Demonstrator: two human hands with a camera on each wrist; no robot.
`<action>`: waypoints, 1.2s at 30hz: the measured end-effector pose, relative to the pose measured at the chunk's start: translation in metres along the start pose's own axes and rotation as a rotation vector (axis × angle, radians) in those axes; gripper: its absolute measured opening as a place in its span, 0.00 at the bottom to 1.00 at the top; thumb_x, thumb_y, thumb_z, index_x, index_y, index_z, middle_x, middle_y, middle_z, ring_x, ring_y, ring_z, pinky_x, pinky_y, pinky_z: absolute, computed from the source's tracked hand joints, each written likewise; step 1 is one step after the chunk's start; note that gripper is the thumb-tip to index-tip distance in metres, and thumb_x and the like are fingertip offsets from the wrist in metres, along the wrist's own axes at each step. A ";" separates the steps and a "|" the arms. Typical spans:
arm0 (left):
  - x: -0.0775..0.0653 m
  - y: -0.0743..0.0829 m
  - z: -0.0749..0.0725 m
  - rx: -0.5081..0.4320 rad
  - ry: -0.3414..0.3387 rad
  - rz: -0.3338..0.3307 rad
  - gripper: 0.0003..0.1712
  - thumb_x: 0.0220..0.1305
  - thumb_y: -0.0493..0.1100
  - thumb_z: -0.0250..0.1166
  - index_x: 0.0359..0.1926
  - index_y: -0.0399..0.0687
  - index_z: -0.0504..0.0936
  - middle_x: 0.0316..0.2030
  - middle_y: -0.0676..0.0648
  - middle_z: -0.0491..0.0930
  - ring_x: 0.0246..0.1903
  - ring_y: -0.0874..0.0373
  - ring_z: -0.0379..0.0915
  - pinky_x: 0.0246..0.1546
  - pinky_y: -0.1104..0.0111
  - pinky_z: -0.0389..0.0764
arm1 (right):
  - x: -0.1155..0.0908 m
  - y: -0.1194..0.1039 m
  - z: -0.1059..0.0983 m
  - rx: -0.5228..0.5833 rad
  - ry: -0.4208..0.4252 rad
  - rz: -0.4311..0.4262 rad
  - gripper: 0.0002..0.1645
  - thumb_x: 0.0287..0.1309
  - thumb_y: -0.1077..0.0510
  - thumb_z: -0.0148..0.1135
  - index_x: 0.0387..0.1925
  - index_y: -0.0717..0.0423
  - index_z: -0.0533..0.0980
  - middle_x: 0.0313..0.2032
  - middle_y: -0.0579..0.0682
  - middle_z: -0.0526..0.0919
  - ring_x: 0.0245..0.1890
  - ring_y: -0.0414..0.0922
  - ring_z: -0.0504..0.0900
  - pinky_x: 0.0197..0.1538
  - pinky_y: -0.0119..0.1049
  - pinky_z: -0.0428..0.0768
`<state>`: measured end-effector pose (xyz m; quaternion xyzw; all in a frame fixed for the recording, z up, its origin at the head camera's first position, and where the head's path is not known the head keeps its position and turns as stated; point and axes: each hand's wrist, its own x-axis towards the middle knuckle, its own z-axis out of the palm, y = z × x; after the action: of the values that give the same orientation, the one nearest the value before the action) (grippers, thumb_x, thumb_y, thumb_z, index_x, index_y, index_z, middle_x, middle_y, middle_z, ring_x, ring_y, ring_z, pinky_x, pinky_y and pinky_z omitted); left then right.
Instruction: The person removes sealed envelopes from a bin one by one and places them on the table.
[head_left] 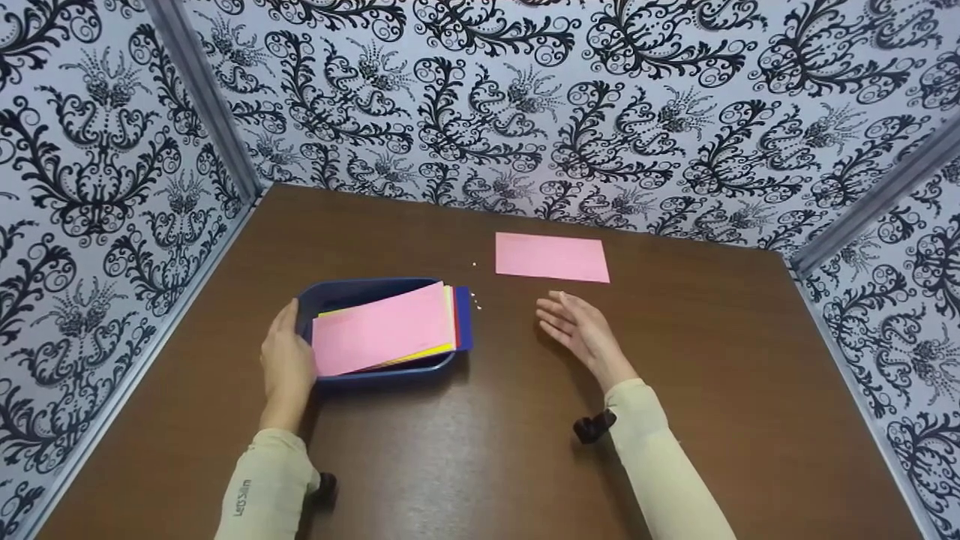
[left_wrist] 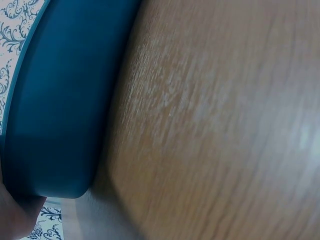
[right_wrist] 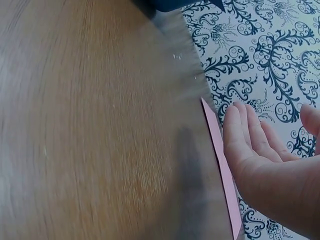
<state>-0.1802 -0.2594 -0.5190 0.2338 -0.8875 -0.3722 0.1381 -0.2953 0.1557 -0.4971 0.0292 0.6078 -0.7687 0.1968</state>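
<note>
A dark blue plastic tray (head_left: 390, 375) stands left of the middle of the table. My left hand (head_left: 289, 364) grips its left end; in the left wrist view part of that hand (left_wrist: 17, 215) shows at the end of the tray's wall (left_wrist: 65, 110). A stack of coloured paper sheets (head_left: 386, 330) lies aslant in the tray, pink on top, with yellow, red and blue edges showing. The blue edge juts over the right rim. Holding nothing, my right hand (head_left: 577, 326) hovers over the table with fingers loosely bent, just in front of a single pink sheet (head_left: 551, 257).
Several tiny white bits (head_left: 475, 300) lie on the brown wooden table (head_left: 420, 465) between the tray and the pink sheet. Patterned black-and-white walls (head_left: 495, 112) enclose the table at the back and sides.
</note>
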 end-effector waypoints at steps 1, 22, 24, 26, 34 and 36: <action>0.000 0.000 0.000 -0.001 -0.001 -0.002 0.32 0.72 0.29 0.42 0.75 0.42 0.60 0.74 0.36 0.61 0.71 0.35 0.59 0.72 0.46 0.62 | 0.000 0.000 0.001 0.000 -0.003 -0.001 0.33 0.76 0.50 0.46 0.73 0.65 0.57 0.68 0.62 0.72 0.64 0.53 0.77 0.67 0.44 0.76; -0.001 0.001 0.000 -0.002 0.019 0.017 0.32 0.71 0.29 0.40 0.74 0.42 0.62 0.73 0.37 0.63 0.70 0.35 0.61 0.70 0.45 0.65 | -0.007 -0.003 0.016 0.020 -0.082 -0.026 0.31 0.76 0.52 0.47 0.71 0.66 0.60 0.57 0.55 0.83 0.58 0.50 0.82 0.65 0.44 0.78; -0.001 0.001 0.001 -0.003 0.030 0.027 0.32 0.70 0.29 0.40 0.74 0.41 0.63 0.73 0.38 0.64 0.69 0.34 0.62 0.69 0.43 0.66 | -0.007 -0.004 0.018 0.019 -0.090 -0.027 0.31 0.76 0.52 0.48 0.71 0.66 0.60 0.57 0.55 0.84 0.58 0.50 0.83 0.64 0.44 0.79; -0.002 0.001 0.001 -0.003 0.037 0.034 0.32 0.70 0.29 0.40 0.73 0.41 0.63 0.72 0.38 0.64 0.69 0.34 0.63 0.68 0.43 0.66 | -0.007 -0.004 0.021 0.018 -0.093 -0.028 0.30 0.76 0.53 0.48 0.70 0.66 0.62 0.56 0.55 0.84 0.57 0.49 0.83 0.64 0.44 0.79; -0.002 0.002 0.000 -0.009 0.041 0.031 0.32 0.69 0.28 0.41 0.73 0.40 0.64 0.72 0.37 0.65 0.69 0.34 0.62 0.70 0.45 0.64 | -0.010 -0.006 0.029 0.014 -0.121 -0.026 0.30 0.76 0.53 0.47 0.70 0.67 0.61 0.57 0.56 0.83 0.57 0.49 0.83 0.64 0.44 0.79; -0.002 0.003 0.000 -0.013 0.037 0.023 0.32 0.69 0.28 0.41 0.73 0.41 0.63 0.72 0.37 0.64 0.69 0.34 0.62 0.71 0.45 0.64 | -0.011 -0.007 0.031 0.016 -0.126 -0.029 0.29 0.76 0.53 0.47 0.69 0.66 0.63 0.57 0.57 0.83 0.57 0.50 0.83 0.64 0.43 0.79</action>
<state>-0.1793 -0.2567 -0.5172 0.2294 -0.8851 -0.3720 0.1601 -0.2813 0.1306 -0.4799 -0.0265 0.5885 -0.7766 0.2233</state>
